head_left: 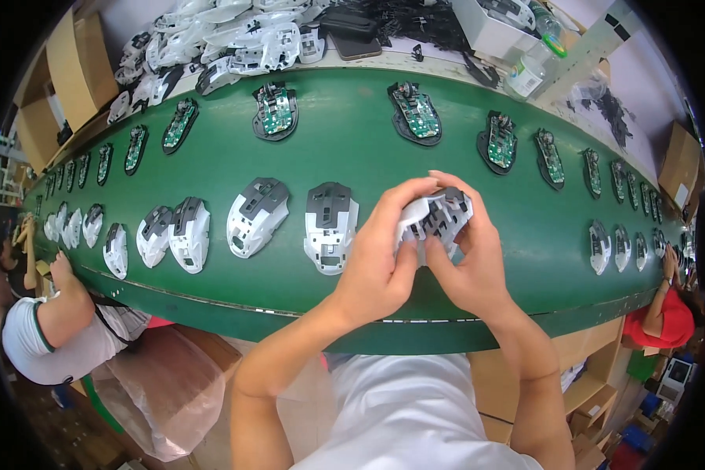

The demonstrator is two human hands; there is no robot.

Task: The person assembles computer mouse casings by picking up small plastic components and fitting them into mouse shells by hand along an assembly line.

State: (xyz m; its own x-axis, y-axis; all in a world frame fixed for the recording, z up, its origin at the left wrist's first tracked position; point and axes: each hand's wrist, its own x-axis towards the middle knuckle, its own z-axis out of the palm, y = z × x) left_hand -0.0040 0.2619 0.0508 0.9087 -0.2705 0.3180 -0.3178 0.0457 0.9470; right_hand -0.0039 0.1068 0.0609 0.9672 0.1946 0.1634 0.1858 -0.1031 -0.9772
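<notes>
Between my two hands, over the green belt (329,298), is a white and dark grey mouse top shell (439,221), tilted so its ribbed inner side shows. My left hand (380,251) is wrapped round its left side, with the thumb on the lower edge. My right hand (474,254) grips the other side, its thumb near the left one. Just left of my left hand lies another mouse shell (330,227), outer side up. Beyond my hands a mouse base with a green circuit board (419,117) rests on the belt.
More shells (258,215) and circuit-board bases (276,112) line the belt in two rows. Behind it lie a heap of white shells (235,35), a phone (356,48), black parts (423,23) and a glass jar (534,69). Co-workers sit at left (63,329) and right (670,317).
</notes>
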